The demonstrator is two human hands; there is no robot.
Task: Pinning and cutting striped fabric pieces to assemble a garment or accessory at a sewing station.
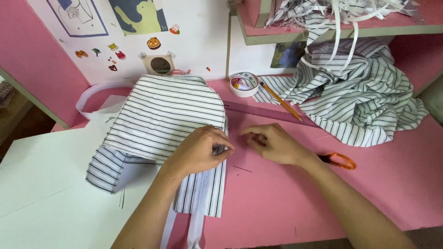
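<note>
A striped white-and-dark fabric piece (161,115) lies across the pink table (286,198) and a white sheet (41,184). My left hand (198,150) rests on its right edge, fingers pinching the cloth where a narrow striped strip (205,191) hangs toward me. Just right of it, my right hand (274,143) lies on the table, fingers curled near the fabric's edge; whether it holds something small is not visible. Orange-handled scissors (341,161) lie partly hidden behind my right wrist.
A purple ruler (267,113) and a yellow pencil (281,101) lie behind my hands. A round tin (243,84) stands near the wall. A heap of striped cloth (360,92) fills the right back, below a shelf holding paper strips (332,14). Stickers dot the wall.
</note>
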